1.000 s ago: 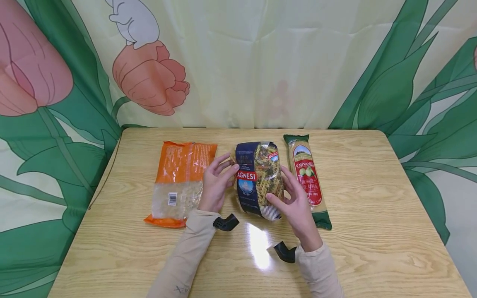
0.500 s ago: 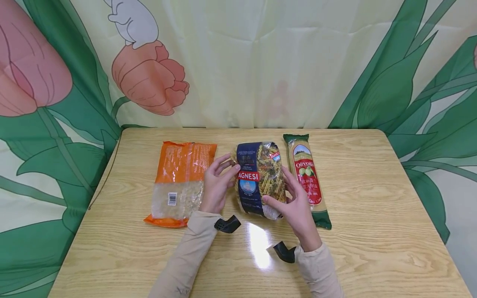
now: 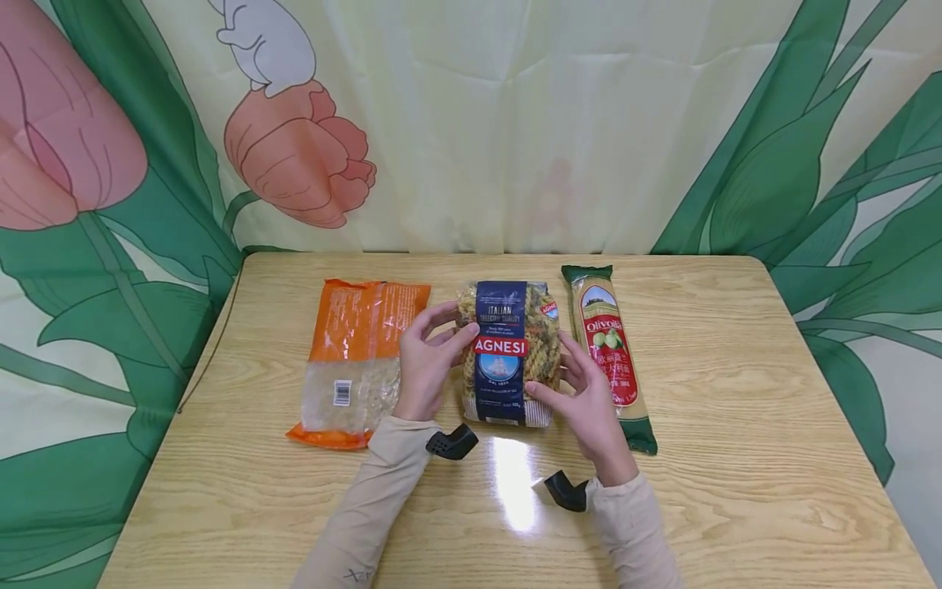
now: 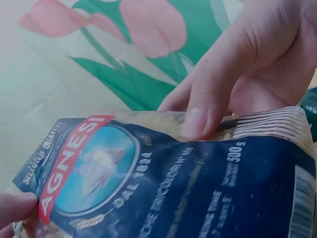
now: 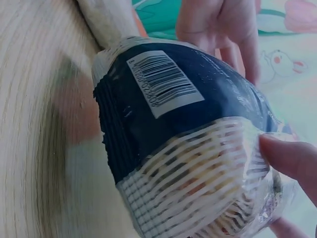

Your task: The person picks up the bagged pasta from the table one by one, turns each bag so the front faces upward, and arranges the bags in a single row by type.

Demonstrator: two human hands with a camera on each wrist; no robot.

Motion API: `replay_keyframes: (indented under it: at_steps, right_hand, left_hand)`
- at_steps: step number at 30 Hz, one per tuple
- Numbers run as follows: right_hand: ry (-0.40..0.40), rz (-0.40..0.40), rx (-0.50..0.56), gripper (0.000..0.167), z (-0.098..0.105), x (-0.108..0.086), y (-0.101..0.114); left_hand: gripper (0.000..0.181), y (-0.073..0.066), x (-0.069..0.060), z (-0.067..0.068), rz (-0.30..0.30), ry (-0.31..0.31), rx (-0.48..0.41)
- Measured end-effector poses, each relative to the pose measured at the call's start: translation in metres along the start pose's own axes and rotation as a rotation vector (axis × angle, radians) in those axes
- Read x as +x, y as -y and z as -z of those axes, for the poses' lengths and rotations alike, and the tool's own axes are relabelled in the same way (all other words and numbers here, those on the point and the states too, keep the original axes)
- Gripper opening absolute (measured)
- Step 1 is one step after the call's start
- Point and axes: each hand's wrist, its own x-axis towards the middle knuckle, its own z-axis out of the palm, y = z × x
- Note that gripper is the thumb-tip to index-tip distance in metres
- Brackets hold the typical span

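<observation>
Between both hands is a clear bag of tricolour spiral pasta [image 3: 545,352] with a dark blue label. Its front faces up in the head view. My left hand [image 3: 429,360] holds the bag's left edge, thumb on the front. My right hand [image 3: 591,409] grips the lower right side, thumb on the front and fingers along the edge. In the left wrist view the right thumb [image 4: 198,121] presses the wrapper. The barcode [image 5: 166,82] on the bag's bottom end shows in the right wrist view, where that end appears raised off the table.
An orange and clear bag [image 3: 353,393] lies left on the wooden table [image 3: 751,425], close to the left hand. To the right lies a pack of spaghetti [image 3: 607,343] with green ends, partly behind the right hand. A printed curtain [image 3: 471,123] hangs beyond the far edge.
The pasta bag has turned in my hands, so its blue label, earlier angled to the left, now faces squarely up. Both hands keep their hold and have barely moved.
</observation>
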Motion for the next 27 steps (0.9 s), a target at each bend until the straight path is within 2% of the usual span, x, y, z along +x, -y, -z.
replay_keyframes:
  at_steps: [5, 9, 14, 20, 27]
  right_hand:
    - [0.019, -0.007, 0.032, 0.088, 0.005, 0.002, -0.004]
    - [0.03, -0.014, 0.088, 0.087, 0.007, 0.004, -0.006]
    - [0.028, -0.013, 0.125, 0.086, 0.007, 0.006, -0.01]
    - [0.031, -0.002, 0.179, 0.086, 0.008, 0.009, -0.013]
    - [0.003, -0.022, 0.172, 0.082, 0.004, 0.012, -0.012]
  left_hand:
    - [0.041, -0.001, 0.003, 0.004, -0.009, 0.072, 0.011]
    - [0.04, -0.001, 0.007, 0.01, -0.014, 0.158, -0.004]
    - [0.042, 0.001, 0.009, 0.015, -0.006, 0.227, -0.023]
    - [0.047, 0.004, 0.013, 0.015, 0.024, 0.248, -0.084]
    - [0.049, 0.007, 0.016, 0.013, 0.006, 0.185, -0.091]
